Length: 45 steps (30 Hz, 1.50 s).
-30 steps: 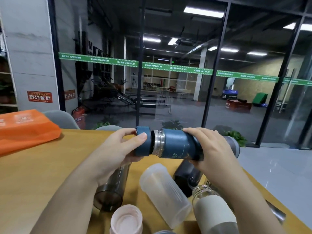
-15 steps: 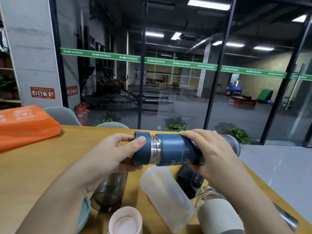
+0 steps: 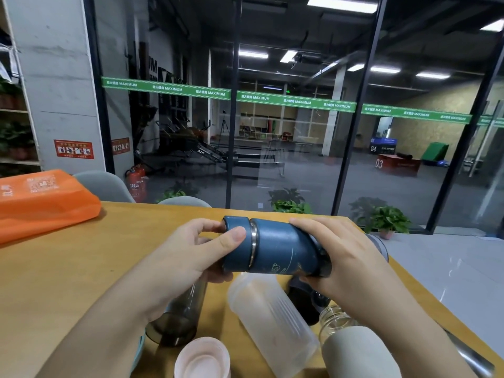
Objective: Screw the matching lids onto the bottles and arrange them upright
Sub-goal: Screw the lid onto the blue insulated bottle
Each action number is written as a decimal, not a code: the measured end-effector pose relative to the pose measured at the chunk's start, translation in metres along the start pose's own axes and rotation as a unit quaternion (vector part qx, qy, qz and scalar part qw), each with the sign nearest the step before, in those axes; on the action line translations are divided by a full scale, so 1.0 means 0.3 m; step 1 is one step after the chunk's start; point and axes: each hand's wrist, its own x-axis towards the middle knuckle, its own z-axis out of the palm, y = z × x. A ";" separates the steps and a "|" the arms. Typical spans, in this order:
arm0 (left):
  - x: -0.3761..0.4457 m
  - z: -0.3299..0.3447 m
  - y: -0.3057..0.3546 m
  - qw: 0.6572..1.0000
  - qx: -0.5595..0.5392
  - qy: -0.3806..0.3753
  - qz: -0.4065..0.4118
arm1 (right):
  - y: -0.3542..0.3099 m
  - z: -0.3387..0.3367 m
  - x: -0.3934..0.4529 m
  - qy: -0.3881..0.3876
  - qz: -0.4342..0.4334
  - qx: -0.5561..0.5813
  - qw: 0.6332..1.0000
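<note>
1. Midair above the desk [image 3: 68, 268], the blue bottle [image 3: 283, 252] lay on its side between both hands, its matching blue lid [image 3: 236, 245] seated on the mouth at the person's left, with only a thin steel ring showing between lid and body.
2. Its body was matte dark blue with a faint pale marking low on the side; whether anything was inside it could not be told.
3. The left hand [image 3: 191, 257] held the lid, its fingers [image 3: 207, 226] curled over the far side and the thumb pressed on the near side.
4. The right hand [image 3: 346, 266] gripped the base end of the bottle, fingers wrapped over the top and round the bottom rim.
5. Below it on the desk lay a frosted clear bottle [image 3: 272, 320] on its side, open and showing nothing inside.
6. Just left of that lay a smoky grey bottle [image 3: 180, 315], uncapped, partly hidden under the left forearm.
7. A black bottle [image 3: 302, 298] lay beneath the right hand, mostly covered.
8. A glass bottle with a pale sleeve [image 3: 354, 347] sat at the lower right, its threaded neck bare.
9. A pink lid [image 3: 201, 360] rested at the bottom edge, hollow side up.
10. An orange bag [image 3: 41, 200] lay at the far left of the desk, well apart from the bottles.
</note>
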 end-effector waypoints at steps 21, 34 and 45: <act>0.018 -0.024 -0.050 0.995 0.004 -0.085 0.051 | 0.008 -0.039 -0.013 -0.090 0.022 -0.027 0.995; 0.018 0.010 -0.021 0.995 -0.090 -0.012 0.050 | 0.003 -0.053 -0.016 -0.080 0.033 0.022 0.996; 0.007 -0.015 -0.022 0.996 0.070 -0.050 0.026 | 0.020 -0.045 -0.022 -0.087 0.039 0.001 0.995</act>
